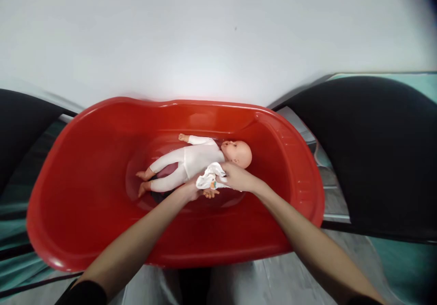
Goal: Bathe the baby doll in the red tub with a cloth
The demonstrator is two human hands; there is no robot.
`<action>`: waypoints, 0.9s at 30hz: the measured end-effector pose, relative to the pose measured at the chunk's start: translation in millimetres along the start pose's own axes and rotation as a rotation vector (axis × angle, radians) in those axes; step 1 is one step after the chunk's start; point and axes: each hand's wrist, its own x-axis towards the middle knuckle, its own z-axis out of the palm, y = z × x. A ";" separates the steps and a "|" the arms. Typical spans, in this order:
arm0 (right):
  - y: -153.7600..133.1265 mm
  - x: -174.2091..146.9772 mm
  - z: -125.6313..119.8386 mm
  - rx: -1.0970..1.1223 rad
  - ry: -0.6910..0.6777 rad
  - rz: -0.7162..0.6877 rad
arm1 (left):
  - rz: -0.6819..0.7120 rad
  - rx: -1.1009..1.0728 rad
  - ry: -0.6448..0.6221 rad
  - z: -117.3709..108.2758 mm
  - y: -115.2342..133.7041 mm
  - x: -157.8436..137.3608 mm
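Note:
A baby doll (201,157) in a white suit lies face up in the red baby tub (102,191), head to the right and bare feet to the left. My right hand (236,176) is closed on a small white cloth (208,177) with a coloured print, over the doll's near arm. Close beside it, my left hand (194,189) meets the cloth from the left. Its fingers are curled in and mostly hidden, so what they grip does not show. The doll's near hand (210,193) sticks out below the cloth. Its other arm (200,139) stretches towards the far wall.
Shallow water covers the tub's floor, with something dark (162,196) under the doll's legs. Black chair backs stand at the left (23,123) and right (372,150) of the tub. A white wall (205,36) rises behind it. Grey flooring (283,277) shows in front.

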 end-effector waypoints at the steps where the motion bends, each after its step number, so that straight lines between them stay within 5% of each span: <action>1: 8.8 0.6 1.8 -0.071 0.053 0.005 | 0.000 -0.097 -0.085 4.4 0.1 0.0; 3: 26.4 -0.2 5.5 -0.199 0.140 0.004 | 0.037 -0.310 -0.163 13.9 -2.2 1.5; 6: 49.3 -3.6 13.0 -0.263 0.285 -0.001 | 0.205 -0.379 -0.077 27.4 -13.3 8.7; 13: 66.0 8.6 38.2 -0.326 0.611 -0.004 | 0.215 0.029 -0.036 39.5 -50.4 27.7; 19: 42.2 92.0 21.0 -0.477 0.842 0.138 | 0.362 0.374 0.032 35.0 -58.7 21.6; 23: 20.5 163.3 20.6 -0.582 0.800 0.285 | 0.356 0.411 0.021 34.7 -58.5 24.0; 27: -3.2 208.2 42.1 -0.731 0.572 0.194 | 0.275 0.451 -0.042 30.8 -50.9 22.3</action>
